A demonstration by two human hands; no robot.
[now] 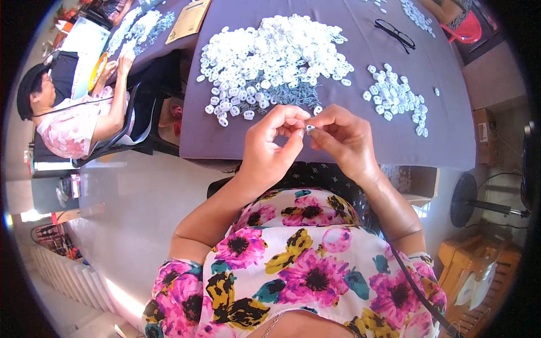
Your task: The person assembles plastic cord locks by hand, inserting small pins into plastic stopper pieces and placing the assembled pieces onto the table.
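Observation:
My left hand [273,143] and my right hand [346,143] meet fingertip to fingertip above the near edge of the table. Between them is a small white oval plastic piece [310,128] with dark holes, pinched by my right thumb and finger. My left thumb and index finger are closed right beside it; whatever they hold is too small to make out. Just beyond my hands lies a big heap of similar white oval pieces [270,50]. Small dark grey screw-like bits [298,96] are scattered along its near side.
A smaller group of finished-looking white pieces [391,93] lies to the right on the grey tablecloth [338,149]. Black eyeglasses [394,35] rest farther back. At the left, another person [79,112] sits at a table with more pieces. A fan [465,200] and a wooden chair [479,270] stand at right.

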